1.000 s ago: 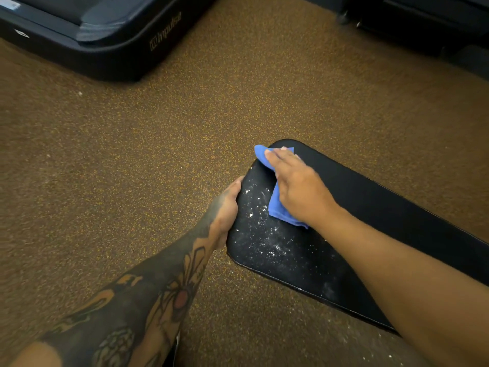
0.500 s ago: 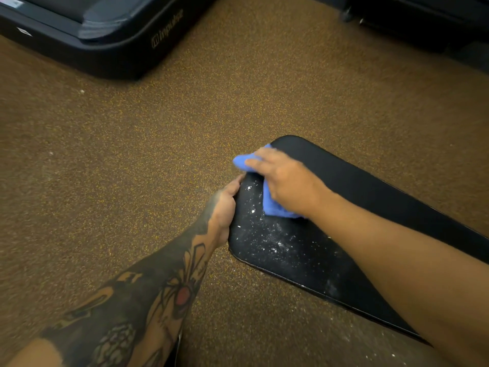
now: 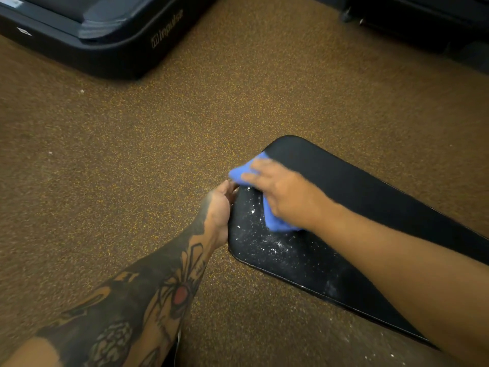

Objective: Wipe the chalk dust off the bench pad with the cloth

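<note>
Bench pad (image 3: 357, 186): black, long, rounded at the far end, lying low over speckled brown gym flooring (image 3: 158, 154). Far half reads clean and dark; near half carries white chalk dust (image 3: 264, 242), thickest beside the left edge and thinning toward you.

Cloth (image 3: 272, 221): blue, bunched, pressed flat on the pad at its left edge, one corner poking out past the rim.

Right hand (image 3: 288, 194): yours, palm down on the cloth, fingers together and extended, pinning it to the pad rather than pinching it. The hand is blurred, so finer detail cannot be told.

Left hand (image 3: 219, 207): yours, on the pad's left rim just beside the cloth, fingers curled around the edge; their tips are hidden underneath.

Other items: dark machine base (image 3: 87, 30) at top left, well apart; more dark equipment (image 3: 423, 19) at top right; scattered white specks on the floor near the pad's near end.

Step in hand, by judgement: mid-wipe at the left rim, task partly done.

Next move calls for: dragging the cloth toward you across the speckled patch with steady downward pressure, keeping your left hand bracing the rim, and sweeping the dust off the edge instead of smearing it.
</note>
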`<action>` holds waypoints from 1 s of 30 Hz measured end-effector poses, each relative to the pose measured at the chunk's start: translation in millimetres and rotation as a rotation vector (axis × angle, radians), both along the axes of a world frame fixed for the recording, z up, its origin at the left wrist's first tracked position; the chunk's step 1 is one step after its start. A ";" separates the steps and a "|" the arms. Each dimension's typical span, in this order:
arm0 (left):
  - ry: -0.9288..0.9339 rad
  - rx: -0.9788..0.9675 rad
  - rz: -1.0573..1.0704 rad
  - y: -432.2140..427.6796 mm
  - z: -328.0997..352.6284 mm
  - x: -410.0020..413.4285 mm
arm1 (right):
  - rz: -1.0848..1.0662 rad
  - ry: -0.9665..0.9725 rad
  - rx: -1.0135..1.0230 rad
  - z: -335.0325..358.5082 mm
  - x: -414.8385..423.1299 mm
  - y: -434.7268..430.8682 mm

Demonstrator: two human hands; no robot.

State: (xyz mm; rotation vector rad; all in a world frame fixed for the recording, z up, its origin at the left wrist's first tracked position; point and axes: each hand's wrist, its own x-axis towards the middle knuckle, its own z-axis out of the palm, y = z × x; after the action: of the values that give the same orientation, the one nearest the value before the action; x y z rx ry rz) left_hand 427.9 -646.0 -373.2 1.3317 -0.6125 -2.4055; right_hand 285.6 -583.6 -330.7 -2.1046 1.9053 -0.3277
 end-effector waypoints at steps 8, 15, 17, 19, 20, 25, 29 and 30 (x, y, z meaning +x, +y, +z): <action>-0.018 -0.008 -0.137 -1.2 5.4 1.5 | 0.020 0.011 -0.082 -0.2 3.7 19.8; 0.080 0.065 -0.162 -5.6 1.4 5.5 | 0.034 0.038 -0.053 -2.2 -10.1 24.4; 0.076 0.073 -0.139 -6.9 -0.8 5.0 | 0.059 0.053 -0.060 -3.8 -1.2 29.0; 0.073 0.082 -0.084 -9.8 -4.0 4.6 | 0.235 0.093 -0.061 -6.1 12.6 44.3; 0.054 0.079 -0.062 -11.2 -5.3 5.7 | 0.301 0.099 -0.052 -5.2 15.3 48.4; 0.083 0.078 -0.120 -13.2 -13.7 8.7 | 0.046 0.071 -0.058 -2.2 -10.2 27.6; 0.145 0.113 -0.113 -16.5 -11.6 11.9 | 0.286 0.126 -0.053 -4.7 16.5 45.0; 0.164 0.119 -0.101 -16.5 -10.0 13.2 | 0.320 0.142 -0.054 -2.5 16.2 43.1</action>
State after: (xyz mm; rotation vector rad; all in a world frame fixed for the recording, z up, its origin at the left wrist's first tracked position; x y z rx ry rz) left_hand 441.1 -662.5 -383.2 1.1577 -0.5114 -2.6375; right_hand 301.8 -540.5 -333.2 -2.4798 1.6062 -0.1657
